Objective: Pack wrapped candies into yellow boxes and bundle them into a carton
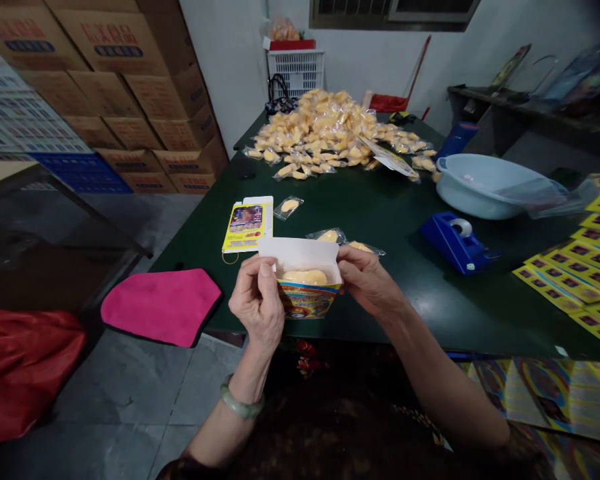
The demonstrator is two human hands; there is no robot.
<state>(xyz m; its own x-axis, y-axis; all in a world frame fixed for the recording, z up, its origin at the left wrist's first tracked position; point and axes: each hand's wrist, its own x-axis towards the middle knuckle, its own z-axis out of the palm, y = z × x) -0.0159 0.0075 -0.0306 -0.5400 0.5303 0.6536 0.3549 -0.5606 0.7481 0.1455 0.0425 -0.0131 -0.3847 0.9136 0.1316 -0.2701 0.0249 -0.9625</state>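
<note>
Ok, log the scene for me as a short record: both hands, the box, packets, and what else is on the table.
left hand: grips the box's left edge
right hand: fingers on the box's right edge
box: open, white flap raised, yellow piece inside
packets: three loose beyond the box; large pile farther back
carton: yellow, beyond the left hand
tape dispenser: blue, right of the box
tub: pale blue, behind the dispenser
table: green

Pink pad [160,307] L of fingers [267,283]; red cover [25,373] farther L. Brown ctns [125,40] stacked well L, beyond fingers. White crate [297,75] far ahead of fingers; window [435,10] ditto, higher, slightly R. Blue basin [473,193] R of fingers, farther out.
</note>
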